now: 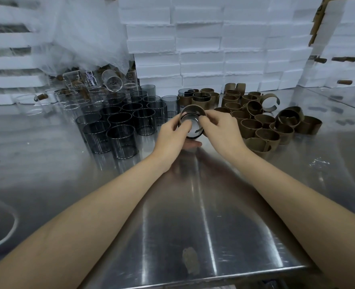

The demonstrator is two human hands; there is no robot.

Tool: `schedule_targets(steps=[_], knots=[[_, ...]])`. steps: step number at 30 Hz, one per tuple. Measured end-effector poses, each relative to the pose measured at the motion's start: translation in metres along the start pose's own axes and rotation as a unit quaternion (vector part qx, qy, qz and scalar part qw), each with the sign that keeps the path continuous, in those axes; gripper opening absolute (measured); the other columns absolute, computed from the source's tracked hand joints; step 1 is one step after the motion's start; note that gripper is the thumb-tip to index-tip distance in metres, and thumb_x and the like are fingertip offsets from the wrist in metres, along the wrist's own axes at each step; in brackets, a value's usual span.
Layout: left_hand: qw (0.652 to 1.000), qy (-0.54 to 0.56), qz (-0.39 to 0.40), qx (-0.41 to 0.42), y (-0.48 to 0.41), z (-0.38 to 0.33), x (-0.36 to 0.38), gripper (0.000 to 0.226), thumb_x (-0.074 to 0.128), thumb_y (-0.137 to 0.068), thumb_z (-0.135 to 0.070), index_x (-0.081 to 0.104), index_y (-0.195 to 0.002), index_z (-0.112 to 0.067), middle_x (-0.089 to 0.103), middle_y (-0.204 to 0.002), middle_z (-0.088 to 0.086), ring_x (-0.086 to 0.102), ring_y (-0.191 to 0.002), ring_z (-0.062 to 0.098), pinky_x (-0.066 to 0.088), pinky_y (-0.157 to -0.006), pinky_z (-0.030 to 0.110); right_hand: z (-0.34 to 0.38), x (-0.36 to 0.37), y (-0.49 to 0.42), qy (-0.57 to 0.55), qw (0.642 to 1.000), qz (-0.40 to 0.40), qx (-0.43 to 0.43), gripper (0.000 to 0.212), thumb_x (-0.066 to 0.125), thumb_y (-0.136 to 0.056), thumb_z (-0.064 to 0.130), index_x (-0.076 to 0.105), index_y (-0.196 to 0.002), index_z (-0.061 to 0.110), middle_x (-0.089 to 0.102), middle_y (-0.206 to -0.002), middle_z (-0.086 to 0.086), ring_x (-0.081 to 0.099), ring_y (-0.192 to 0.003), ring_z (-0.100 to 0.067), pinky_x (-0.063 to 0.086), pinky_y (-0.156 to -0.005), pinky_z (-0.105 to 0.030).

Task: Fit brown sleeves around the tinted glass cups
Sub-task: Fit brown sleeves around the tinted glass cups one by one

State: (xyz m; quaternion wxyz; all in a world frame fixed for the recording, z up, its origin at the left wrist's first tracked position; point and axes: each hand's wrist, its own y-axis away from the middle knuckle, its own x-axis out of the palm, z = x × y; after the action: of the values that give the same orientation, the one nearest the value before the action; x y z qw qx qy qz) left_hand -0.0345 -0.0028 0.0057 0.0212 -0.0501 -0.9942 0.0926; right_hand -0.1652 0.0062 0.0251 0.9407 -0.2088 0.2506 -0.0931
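Observation:
Both hands hold one tinted glass cup point(191, 122) just above the steel table, with a brown sleeve point(193, 108) wrapped round its upper part. My left hand point(172, 134) grips the cup from the left and below. My right hand point(220, 130) pinches the sleeve and cup rim from the right. Several bare tinted cups point(120, 126) stand in a cluster to the left. A pile of loose brown sleeves point(266, 126) lies to the right. Behind the hands stand a few cups that wear sleeves point(201, 98).
Clear glass cups point(85, 94), some tipped over, sit at the back left under white netting. Stacked white foam boxes point(203, 49) wall off the back. The steel table point(193, 205) has its front edge near the bottom of the view.

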Motion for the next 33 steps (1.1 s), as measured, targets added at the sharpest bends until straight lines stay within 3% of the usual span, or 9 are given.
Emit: schedule_targets(steps=[5,9,11,13,16,19,24,29,33], knots=[[1.000,0.005,0.004,0.012,0.003,-0.003,0.003,0.039,0.044,-0.089,0.003,0.067,-0.116,-0.015,0.068,-0.102,0.001,0.071,-0.079,0.008,0.061,-0.068,0.032,0.001,-0.004,-0.001,-0.021,1.000,-0.005,0.006,0.034,0.053,-0.087,0.010,0.062,-0.061,0.030,0.054,-0.053,0.011,0.047,-0.060,-0.010,0.042,-0.062,-0.030],[1.000,-0.010,-0.001,-0.002,0.004,-0.007,0.004,0.052,0.044,-0.089,0.006,0.053,-0.138,-0.007,0.055,-0.137,0.014,0.071,-0.091,0.019,0.061,-0.079,0.041,0.003,-0.005,0.000,-0.032,0.999,-0.001,0.009,0.027,0.052,-0.088,0.004,0.077,-0.092,0.015,0.071,-0.079,-0.012,0.063,-0.079,-0.032,0.054,-0.081,-0.050],[1.000,-0.008,0.000,0.002,0.005,-0.008,0.005,0.051,0.043,-0.089,0.007,0.054,-0.137,-0.006,0.055,-0.136,0.015,0.071,-0.090,0.018,0.061,-0.074,0.035,0.001,-0.005,-0.001,-0.037,0.999,0.004,0.007,0.029,0.052,-0.088,0.003,0.076,-0.100,0.014,0.072,-0.086,-0.016,0.064,-0.090,-0.039,0.052,-0.082,-0.055],[1.000,-0.008,0.003,0.010,0.007,-0.009,0.004,0.050,0.042,-0.089,0.008,0.056,-0.135,-0.005,0.059,-0.131,0.014,0.073,-0.084,0.015,0.061,-0.070,0.031,-0.001,-0.006,-0.002,-0.045,0.999,0.012,0.004,0.030,0.053,-0.090,0.002,0.075,-0.105,0.014,0.073,-0.090,-0.017,0.064,-0.093,-0.040,0.052,-0.083,-0.055],[1.000,-0.020,0.005,-0.002,0.004,-0.008,0.001,0.051,0.042,-0.091,0.006,0.051,-0.140,-0.005,0.055,-0.136,0.016,0.074,-0.081,0.025,0.061,-0.080,0.039,-0.003,-0.008,-0.004,-0.079,0.997,0.015,0.018,0.022,0.061,-0.092,0.006,0.073,-0.109,0.011,0.074,-0.093,-0.007,0.069,-0.092,-0.027,0.057,-0.084,-0.045],[1.000,-0.021,0.018,-0.012,0.003,-0.008,0.000,0.053,0.042,-0.091,0.007,0.047,-0.143,-0.005,0.054,-0.137,0.017,0.074,-0.078,0.031,0.061,-0.074,0.030,-0.008,-0.009,-0.006,-0.104,0.994,0.014,0.028,0.020,0.064,-0.091,0.009,0.073,-0.109,0.011,0.073,-0.092,0.000,0.070,-0.090,-0.015,0.059,-0.083,-0.038],[0.999,0.034,0.039,-0.011,0.005,-0.008,-0.001,0.042,0.049,-0.093,0.004,0.061,-0.130,-0.011,0.066,-0.122,0.014,0.074,-0.080,0.035,0.059,-0.070,0.024,-0.014,-0.011,-0.009,-0.118,0.992,-0.013,0.040,0.018,0.069,-0.089,0.024,0.077,-0.100,0.013,0.075,-0.089,-0.006,0.070,-0.090,-0.025,0.057,-0.085,-0.045],[0.994,0.106,0.032,0.003,0.003,-0.008,-0.003,0.027,0.056,-0.099,-0.014,0.065,-0.124,-0.013,0.071,-0.113,0.013,0.074,-0.083,0.035,0.058,-0.069,0.024,-0.010,-0.001,-0.006,-0.254,0.950,0.073,0.166,0.042,0.062,-0.088,0.051,0.071,-0.111,0.016,0.070,-0.111,-0.006,0.067,-0.102,-0.023,0.054,-0.094,-0.042],[0.987,0.155,0.049,-0.003,-0.001,-0.007,-0.005,0.041,0.056,-0.098,-0.030,0.056,-0.137,-0.020,0.071,-0.119,0.006,0.074,-0.084,0.026,0.058,-0.074,0.026,-0.006,0.000,-0.004,-0.326,0.926,0.101,0.162,0.066,0.048,-0.080,0.068,0.063,-0.122,0.019,0.070,-0.117,-0.004,0.066,-0.110,-0.025,0.051,-0.095,-0.038]])
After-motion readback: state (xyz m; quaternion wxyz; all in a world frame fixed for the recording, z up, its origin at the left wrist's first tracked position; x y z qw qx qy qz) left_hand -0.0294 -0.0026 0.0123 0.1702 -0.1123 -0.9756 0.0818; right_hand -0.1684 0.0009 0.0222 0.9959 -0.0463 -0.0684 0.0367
